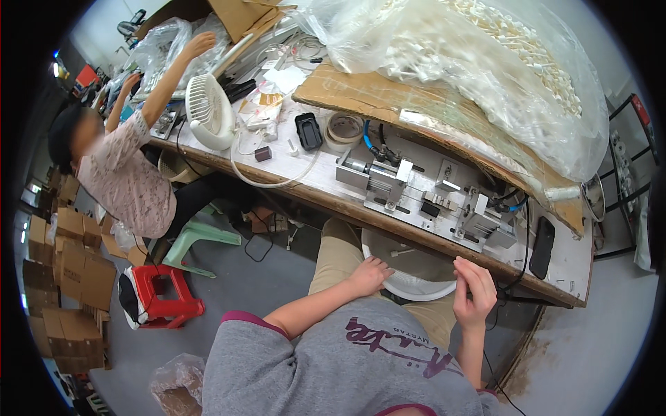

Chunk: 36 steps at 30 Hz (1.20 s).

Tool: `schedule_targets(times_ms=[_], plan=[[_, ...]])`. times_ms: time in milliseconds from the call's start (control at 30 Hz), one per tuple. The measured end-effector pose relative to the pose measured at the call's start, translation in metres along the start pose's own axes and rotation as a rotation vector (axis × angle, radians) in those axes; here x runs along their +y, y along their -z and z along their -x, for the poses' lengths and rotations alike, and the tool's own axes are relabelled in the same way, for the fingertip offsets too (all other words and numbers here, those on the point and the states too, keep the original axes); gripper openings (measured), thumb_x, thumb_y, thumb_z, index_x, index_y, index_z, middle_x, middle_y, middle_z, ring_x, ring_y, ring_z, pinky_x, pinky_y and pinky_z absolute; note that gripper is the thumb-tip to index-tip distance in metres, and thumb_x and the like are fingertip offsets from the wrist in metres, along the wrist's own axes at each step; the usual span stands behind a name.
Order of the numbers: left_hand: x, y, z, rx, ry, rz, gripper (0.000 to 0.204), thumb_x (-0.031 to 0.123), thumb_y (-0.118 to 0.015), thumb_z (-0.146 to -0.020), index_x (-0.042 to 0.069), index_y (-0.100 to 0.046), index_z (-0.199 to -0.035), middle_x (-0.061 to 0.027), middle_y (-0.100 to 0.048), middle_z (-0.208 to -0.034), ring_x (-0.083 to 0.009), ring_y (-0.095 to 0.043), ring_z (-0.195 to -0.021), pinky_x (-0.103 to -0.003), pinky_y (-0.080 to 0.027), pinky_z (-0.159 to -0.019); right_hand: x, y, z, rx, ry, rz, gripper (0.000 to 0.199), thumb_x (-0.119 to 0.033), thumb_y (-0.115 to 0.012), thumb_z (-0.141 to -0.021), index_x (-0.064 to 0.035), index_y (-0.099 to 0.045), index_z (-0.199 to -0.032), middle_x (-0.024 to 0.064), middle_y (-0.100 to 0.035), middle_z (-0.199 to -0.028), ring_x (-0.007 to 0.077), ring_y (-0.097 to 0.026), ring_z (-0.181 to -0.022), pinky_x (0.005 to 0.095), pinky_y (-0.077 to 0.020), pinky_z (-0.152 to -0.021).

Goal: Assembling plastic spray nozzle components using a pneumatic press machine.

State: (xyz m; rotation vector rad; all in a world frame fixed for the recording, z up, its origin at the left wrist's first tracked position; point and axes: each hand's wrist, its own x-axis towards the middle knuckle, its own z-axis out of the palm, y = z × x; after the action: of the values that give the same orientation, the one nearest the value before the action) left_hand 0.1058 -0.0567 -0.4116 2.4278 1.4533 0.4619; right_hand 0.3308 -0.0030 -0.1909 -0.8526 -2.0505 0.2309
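A shallow round white plastic basin (416,277) sits in the person's lap, tucked under the front edge of the long wooden tabletop (326,184), with a small white stick-shaped piece lying inside it. The left hand (370,275) lies flat on the basin's near-left rim, its grip released, fingers spread and holding nothing. The right hand (474,290) stands at the basin's right rim, fingers held together and pointing up; whether its grip pinches some small piece I cannot tell.

Just above the basin, on the tabletop, stands a grey metal fixture with clamping blocks and blue air hoses (423,194). A flat black phone (542,247) lies to the right of it, near the tabletop's edge. Behind the fixture, a sheet of brown cardboard (388,100) carries a large clear plastic bag full of small white parts (485,62). Left of the fixture lie a roll of beige tape (345,130), a small black tray (309,131) and a white desk fan (208,111).

Farther left, another person in a patterned pink top (128,180) reaches up over the tabletop. A red plastic stool (163,295) and stacked brown cartons (69,277) stand on the grey floor.
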Motion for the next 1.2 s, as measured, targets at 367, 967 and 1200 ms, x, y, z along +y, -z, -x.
schedule_targets(times_ms=[367,967,1200], plan=[[0.035,0.125,-0.021,0.241,-0.112,0.265,0.053,0.018,-0.074,-0.084,0.009,-0.059,-0.134,-0.0092,-0.067,-0.099,-0.0281,-0.064,-0.094,-0.040,-0.049,-0.088,-0.002,0.015,-0.031,-0.062,-0.054,-0.266,0.025,0.014,-0.062,-0.084,0.0031,-0.071,-0.104,0.0173,-0.072,-0.103,0.0227,-0.070,-0.080,0.0296,-0.0578,-0.068],[-0.086,0.387,-0.295,0.501,-0.024,-0.503,0.082,0.029,-0.079,-0.076,0.012,-0.043,-0.147,-0.0182,-0.062,-0.117,-0.0321,-0.059,-0.112,-0.050,-0.033,-0.113,0.158,0.002,-0.314,-0.538,-0.169,0.115,0.041,-0.009,-0.079,-0.070,-0.0058,-0.070,-0.110,0.0095,-0.067,-0.079,0.0283,-0.064,-0.077,0.0405,-0.0499,-0.079],[-0.077,0.440,-0.274,-0.079,-0.119,-0.031,0.021,0.020,-0.077,-0.079,0.009,-0.072,-0.096,-0.0080,-0.067,-0.084,-0.0264,-0.067,-0.081,-0.041,-0.052,-0.071,0.126,0.032,-0.270,-0.918,0.234,0.104,0.028,-0.009,-0.071,-0.074,-0.0080,-0.066,-0.101,0.0073,-0.062,-0.082,0.0261,-0.063,-0.082,0.0367,-0.0474,-0.076]])
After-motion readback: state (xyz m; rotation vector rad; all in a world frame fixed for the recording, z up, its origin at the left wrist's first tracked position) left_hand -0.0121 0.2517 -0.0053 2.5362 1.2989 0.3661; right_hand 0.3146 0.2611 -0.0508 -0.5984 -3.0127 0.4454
